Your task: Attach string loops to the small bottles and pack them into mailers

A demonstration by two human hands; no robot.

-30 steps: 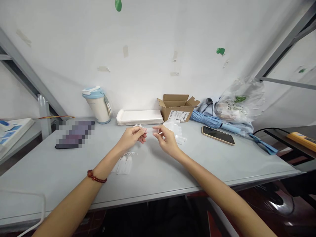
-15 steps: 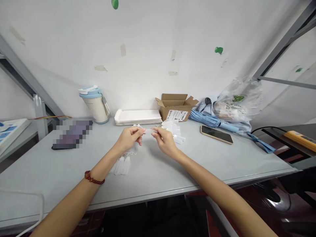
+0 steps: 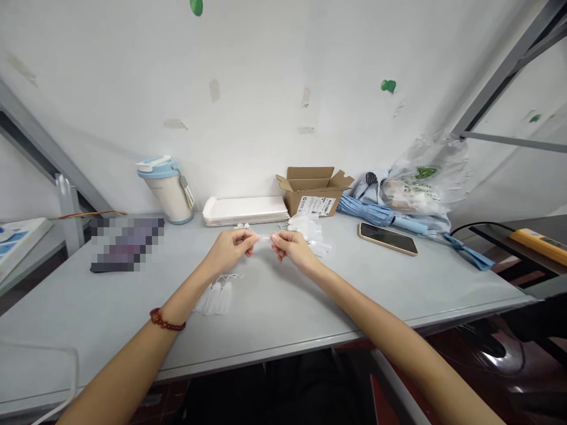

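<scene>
My left hand [image 3: 231, 249] and my right hand [image 3: 295, 249] face each other over the desk, each closed in a pinch. Between their fingertips runs a thin, translucent white plastic piece [image 3: 265, 238]; the fingers cover most of it. Below my left hand, several translucent plastic sleeves [image 3: 218, 298] with white string loops lie side by side. A pile of similar translucent sleeves [image 3: 308, 227] is just behind my right hand. Some small white pieces [image 3: 243, 226], too small to make out, lie behind my left hand.
Along the wall stand a blue-lidded tumbler [image 3: 167, 192], a stack of white envelopes [image 3: 245, 209] and an open cardboard box [image 3: 315, 198]. To the right are a folded blue umbrella [image 3: 367, 209], a plastic bag [image 3: 420, 183] and a phone [image 3: 387, 238]. A pixelated dark object [image 3: 128, 245] lies left.
The piece between my fingertips looks narrower now, and less of it shows. My right hand's fingers have curled in closer. The camera view has shifted slightly.
</scene>
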